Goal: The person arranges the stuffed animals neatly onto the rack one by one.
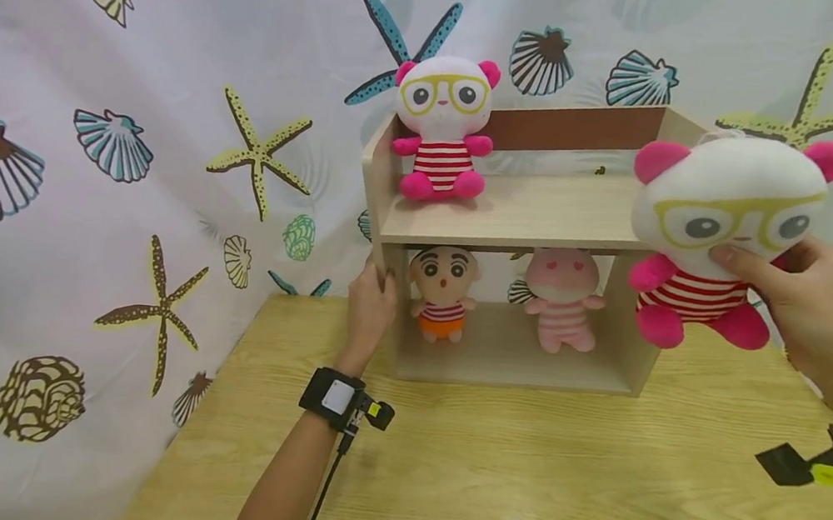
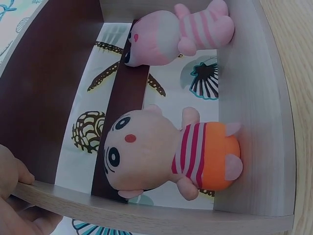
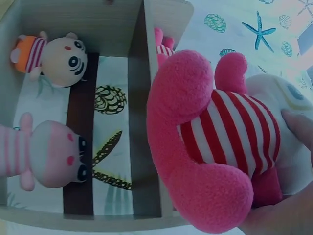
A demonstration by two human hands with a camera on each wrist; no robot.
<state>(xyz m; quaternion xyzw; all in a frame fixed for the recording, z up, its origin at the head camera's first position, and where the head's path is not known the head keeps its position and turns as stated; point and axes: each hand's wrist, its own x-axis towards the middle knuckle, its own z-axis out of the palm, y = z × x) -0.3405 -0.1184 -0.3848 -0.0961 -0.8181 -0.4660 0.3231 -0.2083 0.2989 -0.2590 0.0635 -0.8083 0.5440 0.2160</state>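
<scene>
My right hand [image 1: 820, 290] grips a panda plush [image 1: 707, 296] with pink ears and limbs, yellow glasses and a red-striped body, thumb across its face. It is in front of the right end of a two-tier wooden shelf [image 1: 518, 379]. At the shelf's left side panel, my left hand [image 1: 371, 302] holds the board's edge, thumb and fingers on either side of it in the left wrist view. A matching panda plush [image 1: 444, 158] sits on the upper tier's left end. Below are a boy doll [image 2: 195, 152] with orange shorts and a pink plush [image 1: 563, 299] with striped clothes.
The shelf stands on a light wood table [image 1: 486, 476], against a white cloth [image 1: 171, 144] printed with shells and starfish. Brown strips [image 1: 575, 129] cross the shelf's back. A cable [image 1: 322, 494] runs from the left wrist camera along the forearm.
</scene>
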